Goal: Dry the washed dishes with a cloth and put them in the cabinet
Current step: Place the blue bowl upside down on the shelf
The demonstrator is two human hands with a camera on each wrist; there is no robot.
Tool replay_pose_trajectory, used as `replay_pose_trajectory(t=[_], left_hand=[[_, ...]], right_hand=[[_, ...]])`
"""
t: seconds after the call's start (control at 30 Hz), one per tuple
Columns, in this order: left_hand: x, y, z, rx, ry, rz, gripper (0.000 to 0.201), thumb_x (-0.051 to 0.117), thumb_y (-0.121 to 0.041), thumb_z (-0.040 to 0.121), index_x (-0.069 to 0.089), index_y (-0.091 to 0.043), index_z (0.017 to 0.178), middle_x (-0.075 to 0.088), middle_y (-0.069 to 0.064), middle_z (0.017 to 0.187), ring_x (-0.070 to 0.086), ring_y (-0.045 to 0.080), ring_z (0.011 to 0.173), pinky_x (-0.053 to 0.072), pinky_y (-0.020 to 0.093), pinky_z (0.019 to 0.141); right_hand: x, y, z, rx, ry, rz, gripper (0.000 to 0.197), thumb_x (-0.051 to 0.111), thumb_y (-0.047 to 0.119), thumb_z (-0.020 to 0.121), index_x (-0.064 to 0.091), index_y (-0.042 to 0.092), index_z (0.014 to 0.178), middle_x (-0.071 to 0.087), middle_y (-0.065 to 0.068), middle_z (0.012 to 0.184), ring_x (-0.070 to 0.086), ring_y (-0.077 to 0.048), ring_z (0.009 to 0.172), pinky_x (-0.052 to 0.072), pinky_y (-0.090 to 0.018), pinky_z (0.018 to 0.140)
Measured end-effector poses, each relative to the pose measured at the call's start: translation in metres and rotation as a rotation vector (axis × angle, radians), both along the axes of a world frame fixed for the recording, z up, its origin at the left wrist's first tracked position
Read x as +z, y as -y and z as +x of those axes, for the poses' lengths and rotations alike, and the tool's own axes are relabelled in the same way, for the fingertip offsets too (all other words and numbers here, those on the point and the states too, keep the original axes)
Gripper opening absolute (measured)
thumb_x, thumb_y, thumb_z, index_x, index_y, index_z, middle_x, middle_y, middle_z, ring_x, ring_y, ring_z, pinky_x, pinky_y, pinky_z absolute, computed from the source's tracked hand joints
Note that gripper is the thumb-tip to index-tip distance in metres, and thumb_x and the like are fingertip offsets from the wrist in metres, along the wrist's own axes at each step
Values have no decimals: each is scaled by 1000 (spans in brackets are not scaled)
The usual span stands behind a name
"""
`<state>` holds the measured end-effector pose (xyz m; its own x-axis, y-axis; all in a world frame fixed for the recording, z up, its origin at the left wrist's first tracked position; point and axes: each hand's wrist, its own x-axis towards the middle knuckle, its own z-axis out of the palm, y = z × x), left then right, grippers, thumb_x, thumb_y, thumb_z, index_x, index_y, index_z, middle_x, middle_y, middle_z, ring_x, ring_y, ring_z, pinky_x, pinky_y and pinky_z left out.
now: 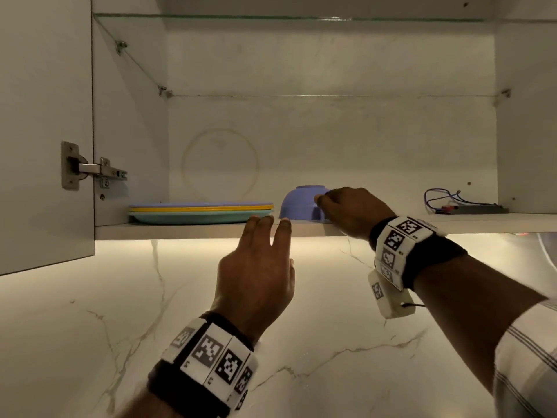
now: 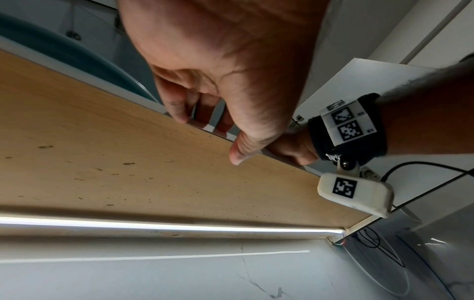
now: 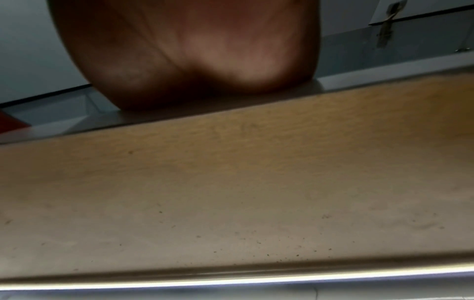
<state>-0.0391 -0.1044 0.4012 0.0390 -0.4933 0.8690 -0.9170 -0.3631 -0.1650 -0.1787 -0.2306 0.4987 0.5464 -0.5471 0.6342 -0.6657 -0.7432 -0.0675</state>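
On the cabinet's bottom shelf (image 1: pixel 180 229), a purple bowl (image 1: pixel 297 203) stands upside down. Left of it lies a stack of plates (image 1: pixel 200 212), purple on yellow on teal. My right hand (image 1: pixel 330 203) reaches into the cabinet and grips the bowl's right side with curled fingers and thumb. The right wrist view shows only the heel of that hand (image 3: pixel 192 60) over the shelf edge; its fingers are hidden. My left hand (image 1: pixel 268 224) is raised below the bowl, fingers straight, tips at the shelf's front edge. In the left wrist view the left hand (image 2: pixel 205 113) touches that edge and holds nothing.
The cabinet door (image 1: pixel 45 131) stands open at the left on its hinge (image 1: pixel 90 168). A glass shelf (image 1: pixel 301 18) spans the cabinet overhead. Loose wires and a dark box (image 1: pixel 464 206) lie at the shelf's right end. A marble wall (image 1: pixel 120 297) is below, lit by a light strip (image 2: pixel 153 225).
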Motion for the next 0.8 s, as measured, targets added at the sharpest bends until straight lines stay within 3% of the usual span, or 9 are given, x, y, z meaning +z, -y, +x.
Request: replay_pose_trajectory(t=[0.1,0.2,0.33,0.43,0.57,0.67,0.8], left_hand=[[-2,-1,-1,4,-33,34,71,72,-40,83,47,-13,144,54,16,144,50,31,136,60,37,74],[-1,-3,-5,2,-52,69,73,68,-42,87,40,-13,148,46,17,150,40,32,143,59,41,82],[-1,-7,-12,-39,-80,55,72,64,-36,89,38,-7,149,40,23,152,34,38,145,59,52,84],[-23,-8,-29,-121,-97,-22,73,61,-35,90,34,-7,152,31,23,158,27,39,148,50,53,97],[-99,-5,-60,-313,-296,83,68,50,-43,96,30,-13,154,27,18,161,22,36,151,35,49,113],[-183,1,-81,-353,-430,273,70,43,-45,91,33,-13,152,34,20,157,29,41,147,34,53,116],[-287,-3,-120,-308,-627,584,76,52,-44,92,23,-18,157,22,13,164,22,36,151,30,48,119]], right_hand=[[-7,-5,-3,61,184,-51,41,37,42,102,66,19,119,68,-10,118,61,-28,103,49,-35,84],[-20,-18,-7,106,176,-155,42,39,43,102,60,20,130,64,-7,128,60,-25,113,49,-37,90],[-51,-44,-15,214,243,-296,37,53,30,98,61,15,130,63,-7,131,58,-25,118,45,-34,97],[-91,-60,-26,267,314,-269,44,60,24,91,58,16,134,61,-4,134,55,-22,124,41,-32,102],[-170,-67,-52,232,241,22,56,60,24,90,48,21,144,51,1,147,40,-18,140,27,-30,116],[-250,-63,-77,182,155,232,60,62,23,86,48,21,144,54,-3,144,47,-20,134,33,-29,112],[-354,-60,-123,92,-41,531,63,61,25,88,41,23,148,49,-1,148,44,-17,136,33,-30,115]])
